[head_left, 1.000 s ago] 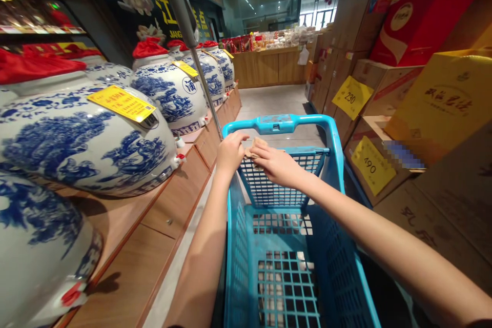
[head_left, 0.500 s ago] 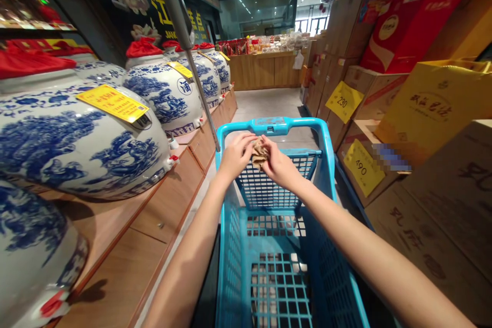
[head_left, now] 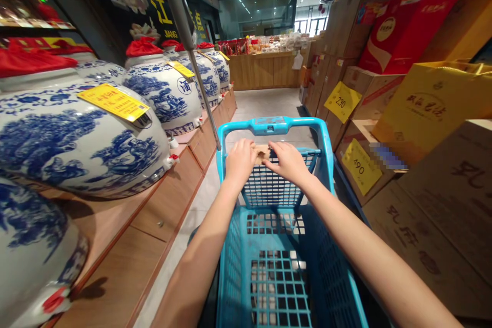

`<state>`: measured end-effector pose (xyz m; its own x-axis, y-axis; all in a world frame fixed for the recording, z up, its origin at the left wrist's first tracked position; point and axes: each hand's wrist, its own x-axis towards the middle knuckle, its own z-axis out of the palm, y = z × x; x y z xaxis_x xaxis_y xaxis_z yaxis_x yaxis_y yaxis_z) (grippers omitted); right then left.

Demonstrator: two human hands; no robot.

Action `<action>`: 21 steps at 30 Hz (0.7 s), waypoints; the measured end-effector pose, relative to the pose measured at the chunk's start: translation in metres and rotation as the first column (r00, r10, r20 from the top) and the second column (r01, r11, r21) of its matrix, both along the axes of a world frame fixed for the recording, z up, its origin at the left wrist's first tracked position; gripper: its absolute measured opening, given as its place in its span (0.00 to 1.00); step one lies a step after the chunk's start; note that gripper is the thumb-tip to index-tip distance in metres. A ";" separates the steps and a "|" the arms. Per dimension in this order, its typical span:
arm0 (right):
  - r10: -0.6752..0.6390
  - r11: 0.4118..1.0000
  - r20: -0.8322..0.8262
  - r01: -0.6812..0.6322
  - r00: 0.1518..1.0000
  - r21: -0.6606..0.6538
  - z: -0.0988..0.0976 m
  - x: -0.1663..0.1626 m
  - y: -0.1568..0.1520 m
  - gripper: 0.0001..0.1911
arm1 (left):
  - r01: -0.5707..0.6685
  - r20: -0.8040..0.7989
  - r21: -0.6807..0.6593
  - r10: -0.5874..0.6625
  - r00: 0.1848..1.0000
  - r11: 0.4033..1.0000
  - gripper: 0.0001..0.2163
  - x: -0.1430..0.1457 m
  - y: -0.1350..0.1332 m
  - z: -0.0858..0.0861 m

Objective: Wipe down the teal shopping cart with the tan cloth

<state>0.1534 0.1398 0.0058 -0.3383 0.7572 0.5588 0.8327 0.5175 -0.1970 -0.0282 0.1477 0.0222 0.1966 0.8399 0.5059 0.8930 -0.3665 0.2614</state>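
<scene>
Over the far part of a blue plastic shopping cart (head_left: 240, 215), both hands meet at a small crumpled piece of brown paper (head_left: 262, 153). My left hand (head_left: 240, 161) is closed on its left side. My right hand (head_left: 288, 160) has thumb and fingertips at its right edge in a pinch. A dark hollow or fold shows in the middle of the paper; the part within my left hand is hidden. Just beyond the hands is the cart's handle (head_left: 270, 124). The grid basket beneath them holds nothing that I can see.
Large blue-and-white jars (head_left: 77, 133) with red cloth tops stand on a wooden ledge (head_left: 165, 189) at left. A metal pole (head_left: 202, 87) rises by the cart. Stacked cartons (head_left: 434, 215) and a yellow gift bag (head_left: 434, 105) line the right. A goods counter (head_left: 261, 69) stands ahead.
The brown paper has gone from an upright crumpled wad to a flatter piece stretched between the hands. My right hand has shifted slightly right, and my left hand has turned and closed more over it.
</scene>
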 end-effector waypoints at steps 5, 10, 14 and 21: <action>0.151 0.987 -0.101 -0.143 0.983 0.080 -0.007 -0.001 0.002 0.35 | 0.145 0.029 -0.009 -0.145 0.989 0.989 0.15 -0.005 -0.002 -0.001; 0.184 0.982 -0.102 -0.178 0.978 0.070 -0.010 0.004 0.003 0.45 | 0.201 0.063 -0.031 -0.199 0.978 0.979 0.16 -0.004 -0.003 -0.001; 0.277 0.957 -0.060 -0.270 0.959 0.104 -0.013 0.000 0.004 0.43 | 0.122 0.209 -0.086 -0.101 0.973 0.989 0.26 -0.007 -0.002 -0.003; 0.216 0.971 -0.059 -0.208 0.975 0.121 -0.007 -0.002 0.002 0.29 | 0.336 0.458 -0.024 -0.289 0.841 0.941 0.39 -0.008 0.001 -0.009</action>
<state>0.1513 0.1419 -0.0015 -0.4404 0.6031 0.6651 0.6877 0.7029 -0.1820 -0.0358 0.1482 0.0135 0.2331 0.8224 0.5190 0.5164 -0.5569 0.6505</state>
